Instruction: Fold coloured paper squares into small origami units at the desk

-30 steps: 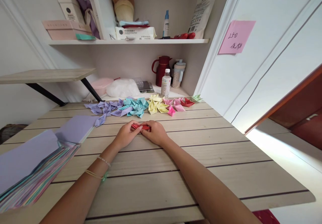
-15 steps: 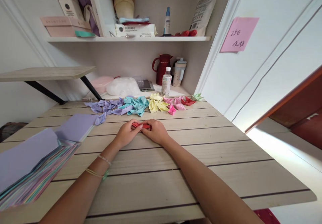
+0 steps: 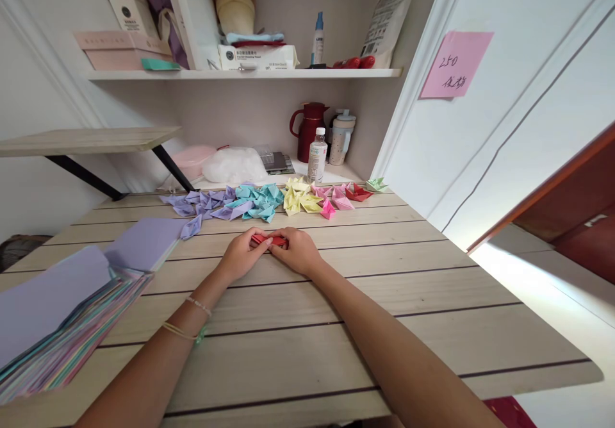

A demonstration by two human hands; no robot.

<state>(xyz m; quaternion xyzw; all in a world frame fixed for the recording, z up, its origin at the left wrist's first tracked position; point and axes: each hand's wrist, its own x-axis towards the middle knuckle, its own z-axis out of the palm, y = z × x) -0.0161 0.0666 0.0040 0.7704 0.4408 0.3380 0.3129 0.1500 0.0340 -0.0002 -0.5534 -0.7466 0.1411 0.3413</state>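
Note:
A folded piece of red paper (image 3: 276,241) is held between both hands, low over the middle of the table (image 3: 298,306). My left hand (image 3: 244,253) is closed on its left end, and my right hand (image 3: 298,251) is closed on its right end. The two thumbs nearly meet at the paper's near edge. Fingers behind the paper are partly hidden. Beyond the hands lies a row of folded paper boats: purple (image 3: 206,204), turquoise (image 3: 262,202), yellow (image 3: 300,197), pink (image 3: 342,197), red (image 3: 358,192) and pale green (image 3: 377,185).
At the left lies a stack of coloured paper sheets (image 3: 72,345), with purple sheets (image 3: 144,242) behind it. A clear bottle (image 3: 317,156), a dark red jug (image 3: 310,132) and a tumbler (image 3: 342,136) stand at the back. A raised wooden shelf (image 3: 91,139) overhangs the back left.

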